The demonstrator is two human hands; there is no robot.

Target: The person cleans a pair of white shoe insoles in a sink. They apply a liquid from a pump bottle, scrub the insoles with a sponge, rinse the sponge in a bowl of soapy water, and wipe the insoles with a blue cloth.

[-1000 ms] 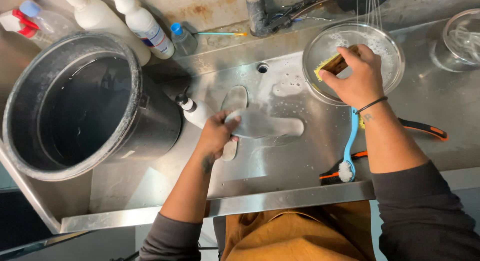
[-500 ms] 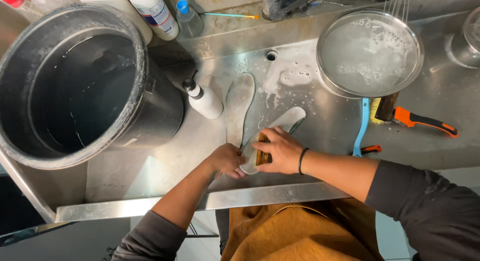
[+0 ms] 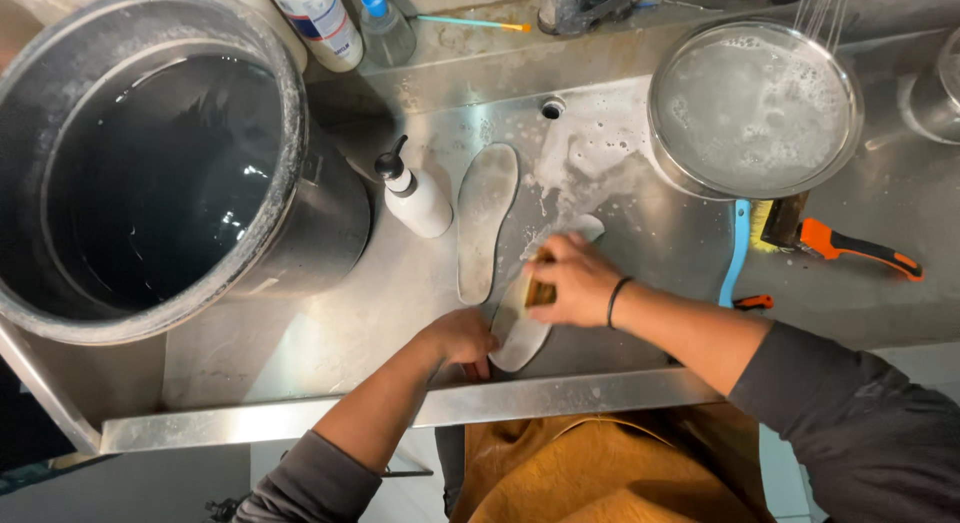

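Observation:
Two grey shoe insoles lie in a steel sink (image 3: 330, 313). My left hand (image 3: 462, 337) presses down on the near end of the soapy insole (image 3: 522, 333). My right hand (image 3: 574, 280) is closed on a yellow sponge (image 3: 541, 293) and holds it against the middle of that insole. The other insole (image 3: 486, 219) lies flat just to the left, untouched.
A large black bucket of dark water (image 3: 150, 163) fills the left. A white pump bottle (image 3: 413, 195) lies beside it. A bowl of soapy water (image 3: 752, 108) stands at the right under a thin water stream. A blue brush (image 3: 736, 251) and an orange-handled brush (image 3: 835, 241) lie nearby.
My right hand left the soapy bowl with the sponge and came down onto the insole. My left hand slid to the insole's near end. The view shifted.

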